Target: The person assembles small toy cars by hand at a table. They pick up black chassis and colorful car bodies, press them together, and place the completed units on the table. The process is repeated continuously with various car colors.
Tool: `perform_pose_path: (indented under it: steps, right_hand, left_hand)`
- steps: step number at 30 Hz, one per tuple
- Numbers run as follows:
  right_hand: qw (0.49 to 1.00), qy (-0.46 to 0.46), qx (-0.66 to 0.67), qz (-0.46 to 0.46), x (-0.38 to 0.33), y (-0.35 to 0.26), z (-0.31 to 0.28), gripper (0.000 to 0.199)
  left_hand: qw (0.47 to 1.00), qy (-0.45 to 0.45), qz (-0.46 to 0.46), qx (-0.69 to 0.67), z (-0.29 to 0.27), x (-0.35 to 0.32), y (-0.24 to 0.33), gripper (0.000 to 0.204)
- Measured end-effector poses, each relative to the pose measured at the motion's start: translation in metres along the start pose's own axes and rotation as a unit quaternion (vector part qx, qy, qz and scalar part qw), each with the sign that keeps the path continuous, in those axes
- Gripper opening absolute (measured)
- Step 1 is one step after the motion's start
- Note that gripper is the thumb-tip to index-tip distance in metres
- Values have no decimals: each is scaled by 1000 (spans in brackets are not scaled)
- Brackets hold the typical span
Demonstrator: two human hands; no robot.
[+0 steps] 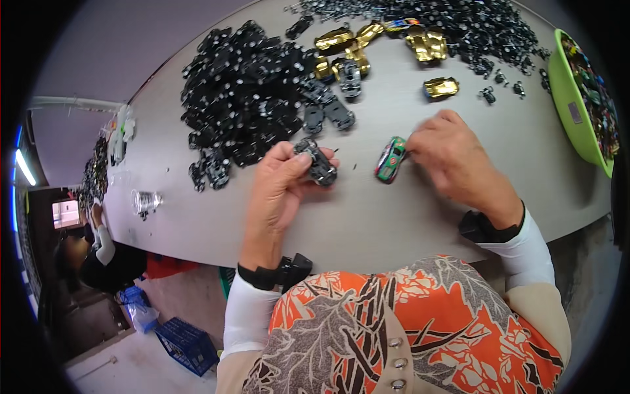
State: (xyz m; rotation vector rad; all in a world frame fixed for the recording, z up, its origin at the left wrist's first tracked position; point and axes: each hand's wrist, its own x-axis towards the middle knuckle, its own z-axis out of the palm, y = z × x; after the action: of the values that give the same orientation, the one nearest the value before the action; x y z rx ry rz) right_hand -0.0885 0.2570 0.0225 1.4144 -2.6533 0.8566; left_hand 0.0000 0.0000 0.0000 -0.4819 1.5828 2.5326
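My left hand (279,187) grips a small black toy-car chassis (317,162) with wheels, held just above the grey table (367,217). My right hand (453,157) pinches the end of a green and red toy-car body (390,159) that rests on the table. The two parts lie a short way apart, side by side. Both wrists wear black bands over white sleeves.
A big heap of black chassis parts (243,85) lies beyond my left hand. Several gold car bodies (426,44) and small black wheel parts (472,26) are at the far side. A green bowl (569,111) of coloured cars stands right. Another person (105,253) sits far left.
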Motion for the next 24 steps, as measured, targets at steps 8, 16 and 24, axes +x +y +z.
perform_pose_path:
  steps: [8, 16, 24]
  right_hand:
    - [972, -30, 6, 234, 26, -32, 33, 19]
    - [982, -39, -106, 149, 35, -42, 52, 20]
    - [900, -27, 338, 275, 27, -57, 38, 37]
  left_hand:
    - [991, -67, -47, -105, -36, -14, -4, 36]
    - [993, -31, -17, -111, -34, -11, -4, 38]
    - [993, -16, -2, -115, -20, -6, 0, 31]
